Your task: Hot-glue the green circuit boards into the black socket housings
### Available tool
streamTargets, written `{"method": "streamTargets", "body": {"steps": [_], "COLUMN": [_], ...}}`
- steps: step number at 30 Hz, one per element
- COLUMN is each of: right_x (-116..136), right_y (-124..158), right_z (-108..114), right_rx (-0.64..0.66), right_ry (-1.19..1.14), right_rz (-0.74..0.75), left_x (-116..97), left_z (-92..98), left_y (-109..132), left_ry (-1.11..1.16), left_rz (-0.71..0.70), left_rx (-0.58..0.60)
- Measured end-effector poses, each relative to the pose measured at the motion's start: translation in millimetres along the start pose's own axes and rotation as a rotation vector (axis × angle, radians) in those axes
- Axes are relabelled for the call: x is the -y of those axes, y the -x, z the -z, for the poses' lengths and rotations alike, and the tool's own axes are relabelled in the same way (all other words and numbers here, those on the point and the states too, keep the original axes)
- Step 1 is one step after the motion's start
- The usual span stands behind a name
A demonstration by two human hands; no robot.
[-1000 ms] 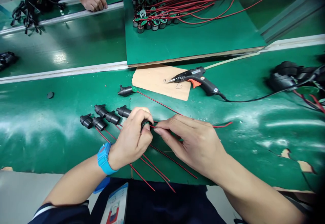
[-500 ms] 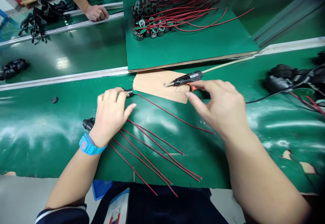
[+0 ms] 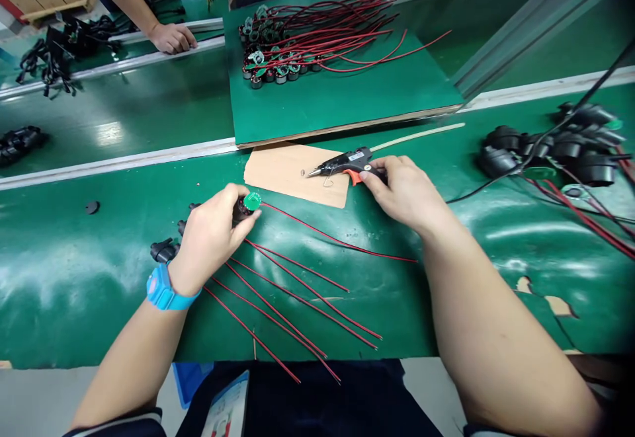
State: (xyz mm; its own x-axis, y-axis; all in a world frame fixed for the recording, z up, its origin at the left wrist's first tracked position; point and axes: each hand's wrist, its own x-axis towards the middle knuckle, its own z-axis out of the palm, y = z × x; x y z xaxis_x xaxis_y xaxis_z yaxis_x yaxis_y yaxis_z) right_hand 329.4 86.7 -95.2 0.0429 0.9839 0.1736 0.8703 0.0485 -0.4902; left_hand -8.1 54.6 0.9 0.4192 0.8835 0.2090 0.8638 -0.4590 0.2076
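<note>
My left hand (image 3: 213, 235) is closed around a small black cylindrical part, its round green circuit board (image 3: 253, 201) turned up toward me. A red wire (image 3: 337, 237) trails from it to the right over the green mat. My right hand (image 3: 407, 192) grips the handle of a black hot glue gun (image 3: 347, 164) with an orange trigger. The gun rests over a piece of tan cardboard (image 3: 282, 167), nozzle pointing left, a pale glue stick (image 3: 421, 135) in its back end. Below my left hand, several red wires (image 3: 297, 305) lie side by side, partly hidden black parts (image 3: 163, 250) at their left.
A raised green board (image 3: 347, 103) carries several round parts with red wires (image 3: 278, 60). More black parts (image 3: 550, 149) and a dark cable lie at right. A small black disc (image 3: 92, 207) sits at left. Another person's hand (image 3: 173, 38) rests on the far rail.
My left hand has lifted and tilted the part so its green board faces up. My right hand has closed on the glue gun's handle. The view has shifted slightly.
</note>
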Motion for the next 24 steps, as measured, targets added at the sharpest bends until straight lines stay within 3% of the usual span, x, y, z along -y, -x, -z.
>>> {"method": "streamTargets", "body": {"steps": [3,6,11,15,24], "right_x": [14.5,37.6,72.0,89.6,107.1], "right_y": [5.3,14.5,32.0,44.4,54.9], "right_z": [9.9,22.1,34.2,36.4,37.4], "right_rx": [0.033,0.043,-0.157,-0.282,-0.329], "right_ry": [-0.083,-0.246,-0.264,-0.204,-0.087], "right_rz": [-0.041,0.010,0.152,0.231,0.296], "left_x": [-3.1,-2.9,-12.0,-20.1,-29.5], "left_z": [2.2,-2.3,-6.7,-6.0,-5.8], "left_y": [18.0,26.4,28.5,29.7,30.7], "left_ry": [0.078,0.137,0.187,0.253,0.315], "left_rz": [-0.013,0.045,0.051,0.007,-0.029], "left_rx": [-0.040,-0.124,-0.252,-0.214,-0.182]}}
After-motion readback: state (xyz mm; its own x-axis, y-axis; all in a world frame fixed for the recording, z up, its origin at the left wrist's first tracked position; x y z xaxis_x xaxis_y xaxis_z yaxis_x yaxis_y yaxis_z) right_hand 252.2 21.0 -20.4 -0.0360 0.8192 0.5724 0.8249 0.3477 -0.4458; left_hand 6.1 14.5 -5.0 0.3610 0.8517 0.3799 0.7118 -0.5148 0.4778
